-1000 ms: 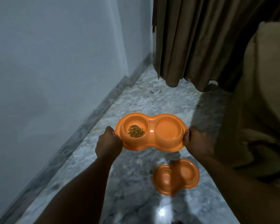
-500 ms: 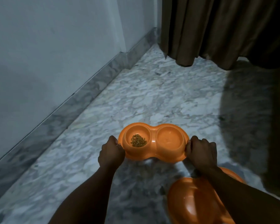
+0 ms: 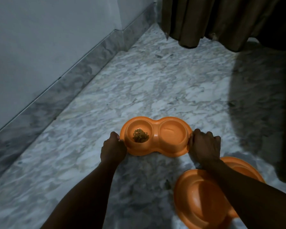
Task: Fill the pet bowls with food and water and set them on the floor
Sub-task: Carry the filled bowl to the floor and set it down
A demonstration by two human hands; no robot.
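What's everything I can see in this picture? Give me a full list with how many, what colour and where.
double pet bowl: 1, orange, at floor level in the middle, held at both ends
dry pet food: 1 small heap, brown, in the left well of the held bowl
right well: 1, orange, a faint glint inside; whether it holds water I cannot tell
second double bowl: 1, orange, on the floor at lower right, partly hidden by the right forearm
floor: 1, grey-white marble
skirting: 1, grey marble, along the foot of the wall
wall: 1, pale grey, left
curtain: 1, brown, top right
left hand: 1, grip on the bowl's left end
right hand: 1, grip on the bowl's right end
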